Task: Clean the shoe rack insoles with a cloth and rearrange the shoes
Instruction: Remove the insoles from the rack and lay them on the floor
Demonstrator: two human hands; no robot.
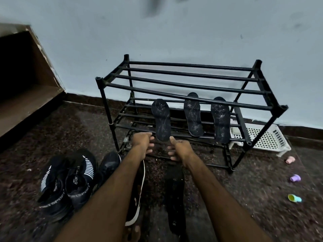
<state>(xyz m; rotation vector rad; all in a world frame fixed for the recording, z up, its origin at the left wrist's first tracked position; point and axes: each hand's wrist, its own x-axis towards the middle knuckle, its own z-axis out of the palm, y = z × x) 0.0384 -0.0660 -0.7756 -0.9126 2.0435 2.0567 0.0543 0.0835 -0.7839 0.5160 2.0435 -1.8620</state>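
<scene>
The left hand [142, 143] and the right hand [180, 149] reach out side by side at the front of the shoe rack [188, 88]. Both are released, fingers loosely curled inward, with nothing in either grasp. Between them hangs the heel end of the left insole [161, 119], which overhangs the front bar of the middle tier. The right thumb points up just beside that end; whether it touches cannot be told. The middle insole [193, 114] and the right insole [220, 119] lie on the same tier, apart from each other. All three are dusty and run front to back, and the top tier's front bar crosses in front of the far ends of those two. The left forearm hides part of a white-soled shoe [139, 187] on the floor [244, 198]. Left of it sits a black shoe [110, 165], then a pair of striped black sneakers [68, 180]. Between the forearms lies a long dark shape [174, 194], too blurred to identify. A white basket [262, 137] stands behind the rack's right legs, partly screened by them. Three small coloured plastic pieces [295, 178] are scattered on the floor further right. A brown wooden ledge [26, 102] meets the pale blue wall [174, 32] at far left.
</scene>
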